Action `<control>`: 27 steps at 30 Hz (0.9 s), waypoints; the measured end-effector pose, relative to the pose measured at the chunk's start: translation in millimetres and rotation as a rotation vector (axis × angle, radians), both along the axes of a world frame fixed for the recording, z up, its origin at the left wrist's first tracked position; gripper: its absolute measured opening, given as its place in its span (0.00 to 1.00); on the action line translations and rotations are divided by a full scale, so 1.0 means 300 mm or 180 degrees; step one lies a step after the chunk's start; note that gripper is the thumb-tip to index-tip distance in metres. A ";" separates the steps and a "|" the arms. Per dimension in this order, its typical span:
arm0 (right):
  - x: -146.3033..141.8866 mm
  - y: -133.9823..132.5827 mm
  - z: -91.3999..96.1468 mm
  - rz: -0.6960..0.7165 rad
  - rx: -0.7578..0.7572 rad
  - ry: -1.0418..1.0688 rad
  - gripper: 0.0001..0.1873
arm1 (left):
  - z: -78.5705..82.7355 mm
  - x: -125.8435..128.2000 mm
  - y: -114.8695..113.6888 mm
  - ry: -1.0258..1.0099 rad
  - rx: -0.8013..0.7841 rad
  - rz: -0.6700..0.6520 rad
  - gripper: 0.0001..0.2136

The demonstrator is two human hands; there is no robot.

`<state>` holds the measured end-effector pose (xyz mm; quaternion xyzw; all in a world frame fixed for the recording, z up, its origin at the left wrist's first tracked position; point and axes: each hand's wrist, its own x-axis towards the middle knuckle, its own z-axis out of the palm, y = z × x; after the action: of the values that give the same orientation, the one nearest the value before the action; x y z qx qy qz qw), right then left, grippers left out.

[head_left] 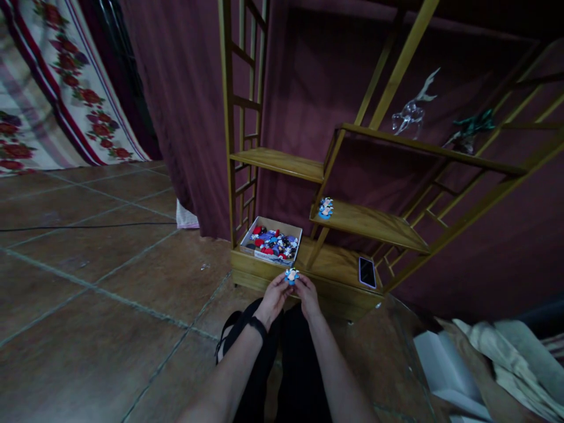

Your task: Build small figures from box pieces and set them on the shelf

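Observation:
My left hand [275, 296] and my right hand [307, 295] meet in front of me, fingers pinched together on a small blue and white figurine [291, 275]. They hover just before the lowest board of a wooden shelf unit [282, 163]. A cardboard box [272, 240] full of several small colourful figurines sits on that lowest board, a little beyond my hands. Another blue and white figurine [326, 207] stands on the middle shelf board, up and to the right of my hands. A dark band circles my left wrist.
A phone [367, 271] lies flat on the lowest board at right. A glass deer ornament [412, 111] and a dark green ornament [472, 127] stand on the upper shelf. Maroon curtain behind, floral cloth [57, 88] at far left, tiled floor, papers and fabric at lower right.

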<state>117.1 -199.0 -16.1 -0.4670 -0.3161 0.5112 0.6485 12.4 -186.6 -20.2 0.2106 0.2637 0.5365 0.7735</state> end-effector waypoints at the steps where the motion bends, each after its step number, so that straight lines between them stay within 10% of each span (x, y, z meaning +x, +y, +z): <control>1: 0.000 -0.001 0.000 -0.0007 -0.0003 0.0006 0.17 | -0.002 0.001 -0.001 -0.0004 0.0004 0.0043 0.17; 27: 0.001 0.020 -0.004 -0.0105 -0.0127 0.0240 0.13 | 0.026 0.006 0.000 0.0243 -0.0035 0.0106 0.18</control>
<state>117.3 -193.1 -17.3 -0.4654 -0.2735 0.5238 0.6589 14.2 -186.6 -12.5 0.2223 0.2994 0.5393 0.7550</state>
